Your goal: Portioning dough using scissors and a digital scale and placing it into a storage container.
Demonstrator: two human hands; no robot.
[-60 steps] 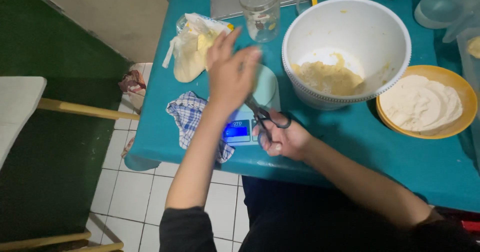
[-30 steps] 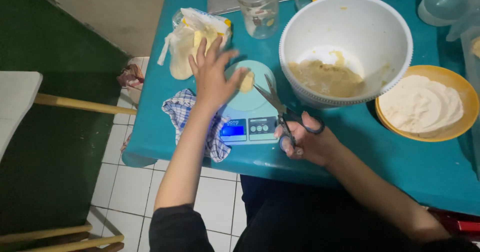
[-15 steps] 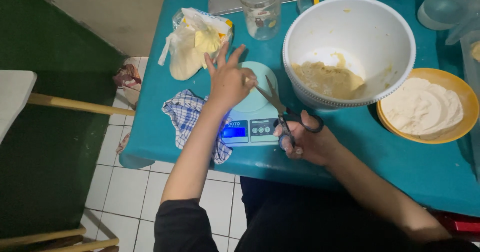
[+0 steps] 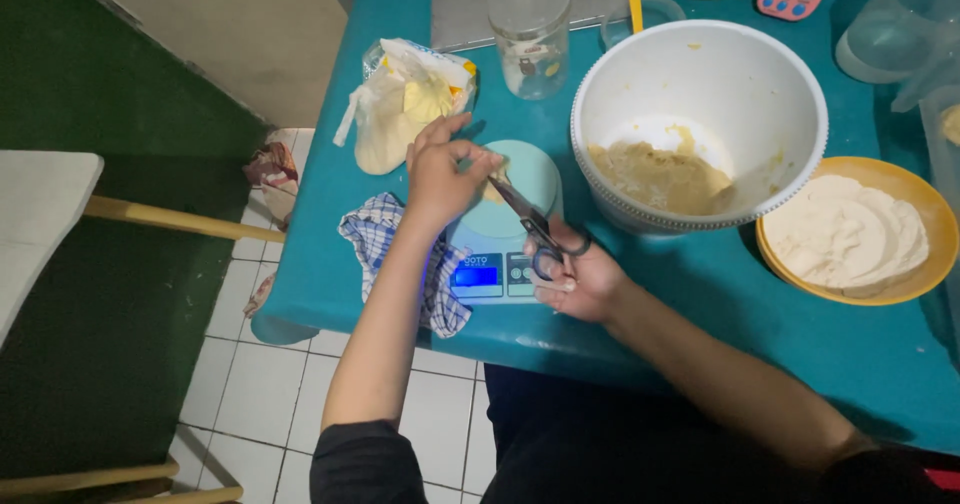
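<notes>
The right hand [image 4: 580, 282] has its fingers through the dark loops of a pair of scissors [image 4: 535, 229], its grip closed around the handles; the blades slant up and to the left, over the pale round platform of a small kitchen scale [image 4: 497, 226]. The left hand [image 4: 445, 172] hovers over the same platform, thumb and fingertips pinched together in a narrow grip at the blade tips — what they pinch is too small to make out. A bit of pale dough seems to lie on the platform just under that hand, mostly hidden. The scale sits near the front edge of the teal tabletop [image 4: 700, 329], its display lit blue, and it rests partly on a blue-and-white checked cloth [image 4: 375, 244] that hangs a little over the edge.

Just right of the scale stands a large white bowl [image 4: 700, 74] with a lump of brownish dough at the bottom. Further right, a yellow bowl [image 4: 930, 269] holds white flour. Behind the left hand lies a crumpled plastic bag [image 4: 400, 104] of something yellowish, and beside it an upright clear glass jar [image 4: 530, 34] — apart from both hands.
</notes>
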